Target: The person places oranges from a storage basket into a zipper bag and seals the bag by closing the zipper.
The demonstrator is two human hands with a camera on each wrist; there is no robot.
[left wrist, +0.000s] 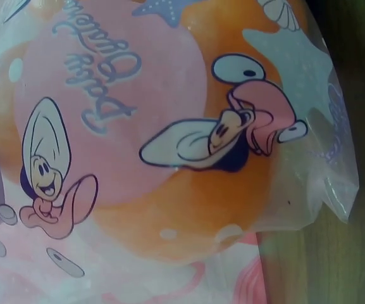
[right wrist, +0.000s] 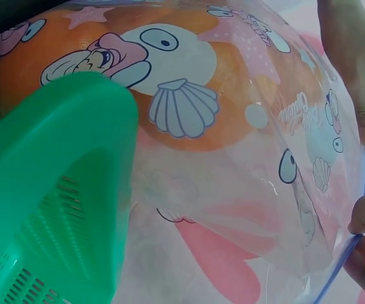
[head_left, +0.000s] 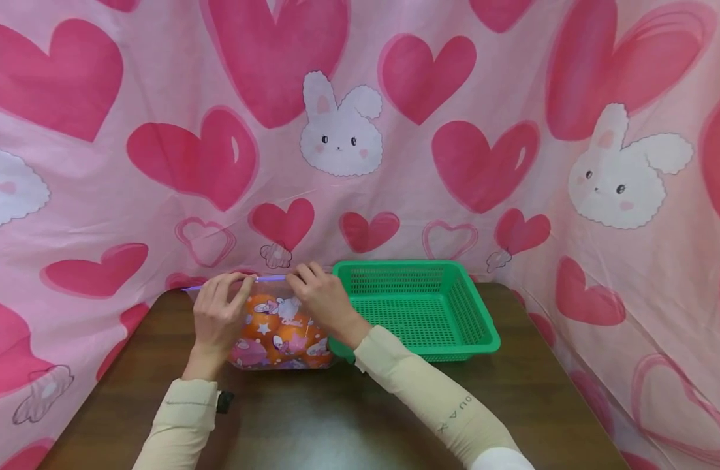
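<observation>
A clear zip bag [head_left: 280, 356] printed with cartoon oysters, starfish and shells stands on the table, bulging with several round orange things [left wrist: 169, 234] that look like oranges. Along its top runs a blue-purple zip strip [head_left: 271, 279]. My left hand [head_left: 217, 312] pinches this strip near the middle of the bag's top. A short way to the right, my right hand [head_left: 324, 297] pinches the same strip between thumb and fingers. Both hands show at the strip in the right wrist view, while the left wrist view holds only the bag's printed side.
A green plastic basket [head_left: 490, 326] with slotted walls stands right of the bag, close against it and beside my right wrist. Both rest on a dark brown wooden table [head_left: 289, 424]. A pink cloth [head_left: 406, 189] with hearts and rabbits hangs behind and around the table.
</observation>
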